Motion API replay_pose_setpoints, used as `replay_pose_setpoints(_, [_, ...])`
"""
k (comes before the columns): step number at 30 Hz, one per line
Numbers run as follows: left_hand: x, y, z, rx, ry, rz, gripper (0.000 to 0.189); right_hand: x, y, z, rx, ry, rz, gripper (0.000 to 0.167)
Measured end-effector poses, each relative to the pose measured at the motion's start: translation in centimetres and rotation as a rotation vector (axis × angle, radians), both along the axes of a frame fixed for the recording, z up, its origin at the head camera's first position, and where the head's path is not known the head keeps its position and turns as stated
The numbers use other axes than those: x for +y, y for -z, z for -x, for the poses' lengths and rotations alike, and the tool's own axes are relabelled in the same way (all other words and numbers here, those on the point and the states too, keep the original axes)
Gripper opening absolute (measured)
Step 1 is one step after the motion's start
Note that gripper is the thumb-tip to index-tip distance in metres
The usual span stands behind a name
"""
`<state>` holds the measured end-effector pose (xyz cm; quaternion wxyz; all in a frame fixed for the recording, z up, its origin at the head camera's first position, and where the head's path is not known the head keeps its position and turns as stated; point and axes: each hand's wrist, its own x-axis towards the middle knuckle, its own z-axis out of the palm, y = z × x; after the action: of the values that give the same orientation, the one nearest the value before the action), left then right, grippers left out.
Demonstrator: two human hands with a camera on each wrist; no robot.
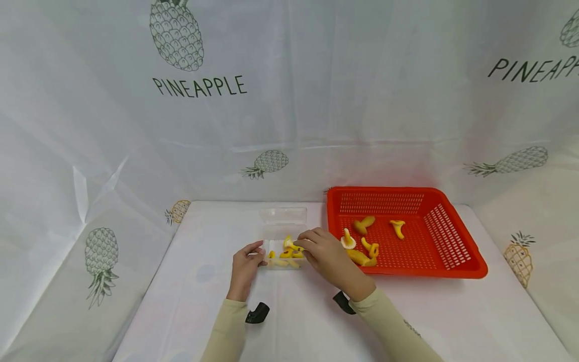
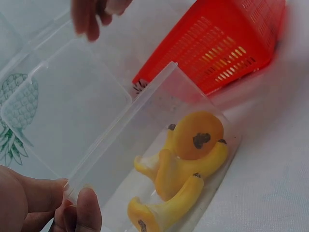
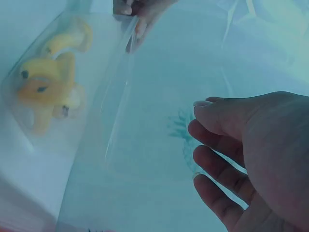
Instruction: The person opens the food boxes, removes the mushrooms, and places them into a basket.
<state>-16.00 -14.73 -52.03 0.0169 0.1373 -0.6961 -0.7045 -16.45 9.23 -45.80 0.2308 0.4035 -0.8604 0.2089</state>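
A clear plastic box (image 1: 273,246) with its hinged lid (image 1: 283,216) raised stands on the table, holding several yellow mushrooms (image 2: 178,169). My left hand (image 1: 246,264) pinches the box's left edge between thumb and fingers, near the hinge line in the left wrist view. Over the box's right side is my right hand (image 1: 327,256), its fingers loosely bent. The right wrist view shows nothing between the thumb and fingers of that hand (image 3: 231,154). In the head view it hides part of the box's right end.
Right of the box stands a red perforated basket (image 1: 407,273). Inside are several mushrooms, among them a yellow one (image 1: 398,229) and a brownish one (image 1: 363,225). A white pineapple-print sheet (image 1: 289,125) hangs behind the table. Black pieces (image 1: 258,312) show beside both wrists.
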Motion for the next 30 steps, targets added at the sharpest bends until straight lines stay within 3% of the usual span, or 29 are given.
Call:
replay_pose_setpoints(10, [0.0,0.0,0.0,0.021,-0.003,-0.002,0.035,-3.4,0.3,1.8,-0.167,0.037,-0.167,0.036])
replay_pose_setpoints(30, [-0.1,0.0,-0.3,0.021,0.009,0.015,0.036,-5.7,2.7,4.6,-0.244,0.109,-0.363,0.027])
